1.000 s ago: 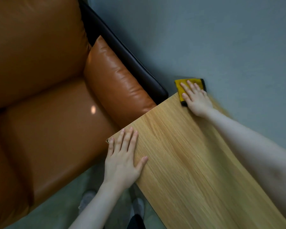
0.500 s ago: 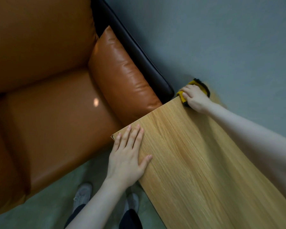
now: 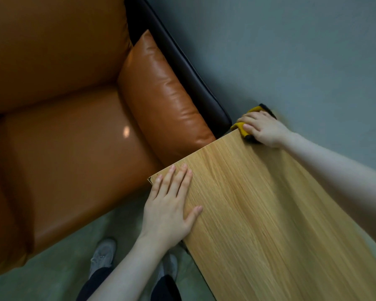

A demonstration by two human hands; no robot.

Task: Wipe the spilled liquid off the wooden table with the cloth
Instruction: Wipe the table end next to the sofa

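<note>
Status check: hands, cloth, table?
Left hand flat on table near corner. Right hand grips cloth at far edge. No spill visible, nothing blocking.

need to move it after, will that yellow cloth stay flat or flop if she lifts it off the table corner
Probably flops: the yellow cloth already bunches under the right hand. It looks thin, so likely light. Its dark backing may grip the wooden table a little.

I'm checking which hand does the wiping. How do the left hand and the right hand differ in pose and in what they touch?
The left hand lies flat with straight, spread fingers; the right hand has its fingers curled. The left hand holds nothing and presses bare wood at the near corner; the right hand grips the yellow cloth at the far corner. Both rest on the wooden table.
</note>
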